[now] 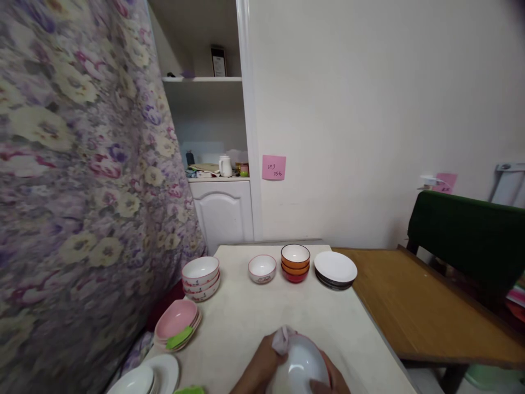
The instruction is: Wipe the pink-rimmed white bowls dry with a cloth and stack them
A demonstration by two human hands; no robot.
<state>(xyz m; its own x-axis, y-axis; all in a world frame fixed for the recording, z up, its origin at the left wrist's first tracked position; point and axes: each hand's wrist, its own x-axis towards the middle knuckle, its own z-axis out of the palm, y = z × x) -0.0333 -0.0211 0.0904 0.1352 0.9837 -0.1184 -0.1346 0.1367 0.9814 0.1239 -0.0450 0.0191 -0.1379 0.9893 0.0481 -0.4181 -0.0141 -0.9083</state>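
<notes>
Close to me over the table, a white bowl point(302, 364) is tilted in my right hand point(334, 377), whose fingers wrap its right side. My left hand point(266, 355) is closed on a pale pinkish cloth point(283, 338), which it presses against the bowl's upper left rim. Part of the left fingers is hidden by cloth and bowl. Farther back stand a single white bowl with a red rim point(262, 269) and a stack of orange and red bowls point(295, 265). To the left is a stack of patterned white bowls point(200, 279).
A stack of plates point(335, 268) sits at the table's back right. Pink dishes point(176, 323) with a green piece lie on the left, near white plates point(164, 372). A floral curtain point(90, 164) hangs at left; a brown table point(422, 301) adjoins on the right.
</notes>
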